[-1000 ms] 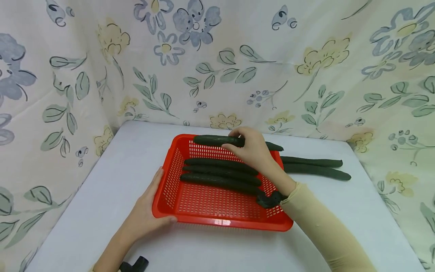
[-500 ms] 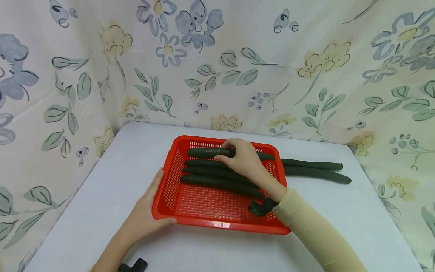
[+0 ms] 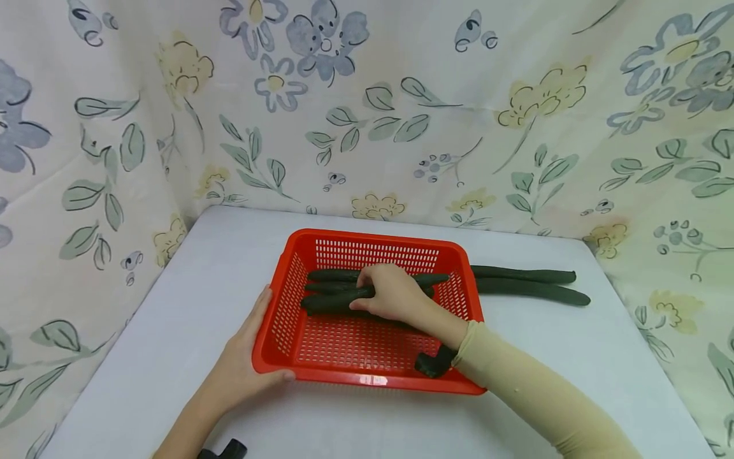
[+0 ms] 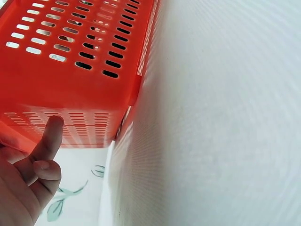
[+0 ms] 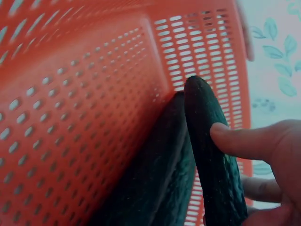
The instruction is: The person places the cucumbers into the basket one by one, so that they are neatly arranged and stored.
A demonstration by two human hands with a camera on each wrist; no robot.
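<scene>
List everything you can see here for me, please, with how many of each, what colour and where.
Basket: 1, red, on the table.
Held cucumber: 1, dark green, in the right hand, over the basket.
Other cucumbers in the basket: at least two, dark green, exact count hidden.
Cucumbers outside: 2, dark green, on the table to the basket's right.
Table: 1, white, under the basket.
Floral cloth: count unclear, off-white with blue, yellow and green print, around the table.
Wrist devices: 2, black, one at each wrist.
Sleeve: pale yellow, on the right arm.
Hands: 2, bare; the left touches the basket's near-left corner.
</scene>
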